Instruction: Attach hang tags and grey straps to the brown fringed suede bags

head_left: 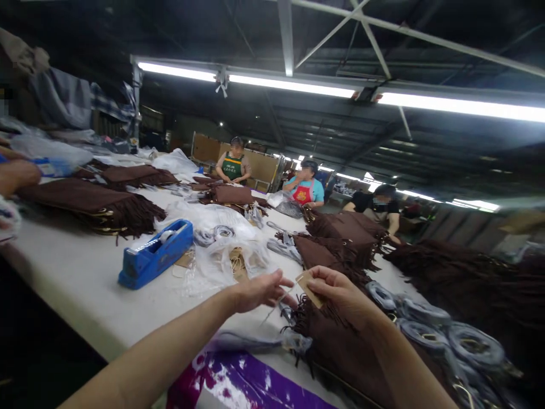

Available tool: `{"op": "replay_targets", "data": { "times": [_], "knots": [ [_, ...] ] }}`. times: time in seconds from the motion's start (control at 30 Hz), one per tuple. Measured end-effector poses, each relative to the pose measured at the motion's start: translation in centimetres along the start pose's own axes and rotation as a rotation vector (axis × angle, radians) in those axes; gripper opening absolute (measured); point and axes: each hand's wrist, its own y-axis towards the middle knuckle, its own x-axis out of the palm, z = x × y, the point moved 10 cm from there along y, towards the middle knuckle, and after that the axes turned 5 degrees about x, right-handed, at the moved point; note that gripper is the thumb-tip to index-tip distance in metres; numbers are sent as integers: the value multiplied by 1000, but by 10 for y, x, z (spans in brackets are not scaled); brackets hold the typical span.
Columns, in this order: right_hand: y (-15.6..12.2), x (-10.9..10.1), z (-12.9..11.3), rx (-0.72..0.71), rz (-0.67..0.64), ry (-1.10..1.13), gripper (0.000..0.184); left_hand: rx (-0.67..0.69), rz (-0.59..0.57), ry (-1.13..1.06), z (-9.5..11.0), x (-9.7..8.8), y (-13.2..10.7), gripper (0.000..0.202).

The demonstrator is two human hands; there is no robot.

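My right hand (338, 288) pinches a small brown cardboard hang tag (313, 291) between thumb and fingers. A thin pale string appears to run from the tag toward my left hand (261, 291). The fingers of that hand are stretched out and apart, close to the tag's left side; whether the string touches them I cannot tell. Below my right hand lies a dark brown fringed bag (344, 352). More brown tags with string (239, 264) lie in a clear plastic bag (213, 261) beyond my left hand.
A blue tape dispenser (157, 253) stands on the white table (85, 272). Brown fringed piles (89, 204) lie left and right. Coiled grey straps (474, 343) are at the right, purple printed plastic (255, 380) in front. Several co-workers (232, 165) are around the table.
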Motion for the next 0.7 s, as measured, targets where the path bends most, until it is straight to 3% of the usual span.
{"op": "replay_targets", "data": {
  "times": [0.1,0.27,0.37,0.47,0.57,0.7],
  "knots": [
    [-23,-28,1,-23,55,-9,41,-154,-114,-198,-20,34,-3,63],
    [-70,-66,26,28,103,-146,36,-200,-5,-66,-28,27,-11,33],
    [-92,-70,49,64,26,-255,30,-143,70,113,-13,22,-6,25],
    [-104,-72,58,68,92,-383,24,-41,30,323,15,44,6,10],
    [-108,-59,46,-5,226,-255,33,71,-70,508,44,83,19,11],
    [-101,-1,40,-38,56,309,51,174,-129,655,65,121,27,12]
  ]
}}
